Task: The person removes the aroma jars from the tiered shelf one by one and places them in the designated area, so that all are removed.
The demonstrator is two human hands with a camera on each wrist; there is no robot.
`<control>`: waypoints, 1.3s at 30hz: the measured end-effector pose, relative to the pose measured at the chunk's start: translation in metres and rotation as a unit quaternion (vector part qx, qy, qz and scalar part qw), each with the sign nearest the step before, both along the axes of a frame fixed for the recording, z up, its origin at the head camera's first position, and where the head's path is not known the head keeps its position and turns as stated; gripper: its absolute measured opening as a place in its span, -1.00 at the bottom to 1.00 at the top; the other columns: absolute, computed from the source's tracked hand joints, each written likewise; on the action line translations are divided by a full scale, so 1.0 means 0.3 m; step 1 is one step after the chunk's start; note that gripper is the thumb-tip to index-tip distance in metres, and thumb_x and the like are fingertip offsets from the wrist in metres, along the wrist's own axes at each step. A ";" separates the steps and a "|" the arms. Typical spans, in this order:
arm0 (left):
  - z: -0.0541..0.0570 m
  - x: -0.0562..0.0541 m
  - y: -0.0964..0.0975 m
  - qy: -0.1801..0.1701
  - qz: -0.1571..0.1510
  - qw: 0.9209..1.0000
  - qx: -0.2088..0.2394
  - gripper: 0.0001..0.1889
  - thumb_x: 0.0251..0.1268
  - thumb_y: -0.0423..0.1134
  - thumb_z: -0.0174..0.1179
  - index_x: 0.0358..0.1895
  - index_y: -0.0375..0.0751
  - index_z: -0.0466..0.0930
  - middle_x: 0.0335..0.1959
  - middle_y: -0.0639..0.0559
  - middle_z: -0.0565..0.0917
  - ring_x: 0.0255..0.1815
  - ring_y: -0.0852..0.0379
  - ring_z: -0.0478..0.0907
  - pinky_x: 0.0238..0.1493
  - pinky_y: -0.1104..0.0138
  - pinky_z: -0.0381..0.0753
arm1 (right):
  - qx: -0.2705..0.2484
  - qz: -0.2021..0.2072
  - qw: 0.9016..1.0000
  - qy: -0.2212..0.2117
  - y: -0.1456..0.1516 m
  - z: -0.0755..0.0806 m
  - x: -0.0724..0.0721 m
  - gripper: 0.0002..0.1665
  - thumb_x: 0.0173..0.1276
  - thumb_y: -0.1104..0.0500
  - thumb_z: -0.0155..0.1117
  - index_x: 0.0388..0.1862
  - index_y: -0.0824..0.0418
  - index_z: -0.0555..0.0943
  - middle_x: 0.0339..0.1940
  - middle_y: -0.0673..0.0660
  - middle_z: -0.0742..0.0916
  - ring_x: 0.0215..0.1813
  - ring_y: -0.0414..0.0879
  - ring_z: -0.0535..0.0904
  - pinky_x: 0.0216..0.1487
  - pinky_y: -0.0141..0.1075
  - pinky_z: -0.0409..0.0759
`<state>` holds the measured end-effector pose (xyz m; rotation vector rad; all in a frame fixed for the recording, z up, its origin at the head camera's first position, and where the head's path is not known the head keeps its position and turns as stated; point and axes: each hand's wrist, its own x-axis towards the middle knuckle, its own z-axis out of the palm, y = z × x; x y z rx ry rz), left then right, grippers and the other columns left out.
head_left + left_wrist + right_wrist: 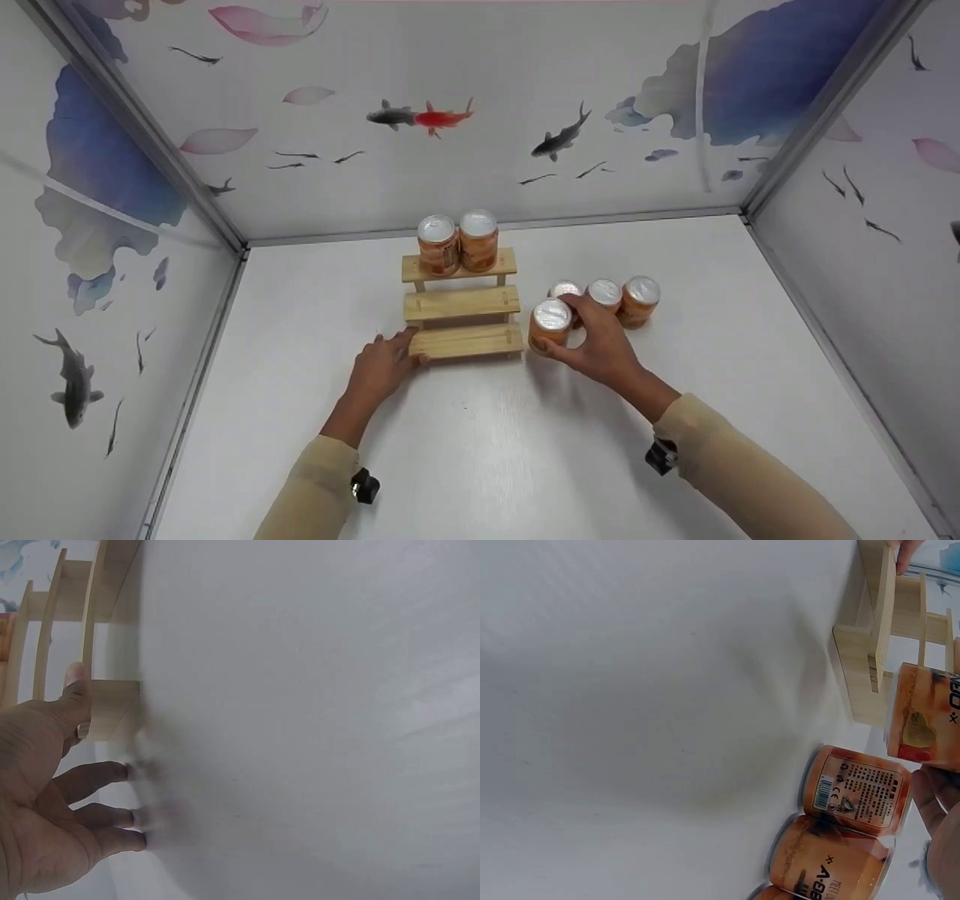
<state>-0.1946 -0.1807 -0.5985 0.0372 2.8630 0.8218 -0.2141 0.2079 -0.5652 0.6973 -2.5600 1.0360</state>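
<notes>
An orange can (550, 327) with a silver lid is gripped between the thumb and fingers of my right hand (604, 349). In the right wrist view the held can (924, 716) is off the table, beside the stand's end. A three-step wooden stand (465, 343) stands left of it. My left hand (381, 367) pinches the left end of its lowest step; the left wrist view shows the thumb (76, 675) on the board, the other fingers spread near the table. Two similar cans (478, 244) stand side by side on the top step.
Three more orange cans (640, 304) stand in a row on the white table (465, 450), right of the stand and partly behind my right hand. White panels with painted fish (561, 139) enclose the table at the back and sides.
</notes>
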 end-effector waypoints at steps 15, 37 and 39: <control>0.001 0.001 -0.003 0.016 -0.015 1.000 0.011 -0.29 0.54 0.09 0.37 0.64 -0.07 0.49 0.54 -0.38 0.56 0.63 -0.67 0.32 0.51 -0.44 0.46 | -0.006 0.000 0.999 -0.045 0.057 -0.050 0.025 -0.15 0.21 0.04 0.80 0.38 0.30 0.61 0.21 0.17 0.79 0.07 -0.01 0.76 -0.03 0.08 0.83; -0.014 -0.006 -0.002 0.008 -0.001 1.000 0.004 -0.33 0.57 0.08 0.37 0.63 -0.01 0.51 0.56 -0.32 0.57 0.65 -0.61 0.33 0.55 -0.42 0.43 | -0.014 0.000 0.998 -0.057 0.098 -0.084 0.018 -0.13 0.18 0.12 0.83 0.41 0.28 0.59 0.27 0.17 0.79 0.17 0.03 0.74 -0.02 0.06 0.81; -0.012 -0.004 -0.001 0.011 -0.004 1.000 0.001 -0.33 0.57 0.09 0.37 0.63 -0.01 0.51 0.55 -0.33 0.57 0.64 -0.60 0.36 0.52 -0.42 0.46 | -0.015 0.000 0.999 -0.052 0.098 -0.084 0.018 -0.13 0.18 0.12 0.83 0.40 0.29 0.60 0.25 0.17 0.79 0.16 0.03 0.75 -0.03 0.06 0.81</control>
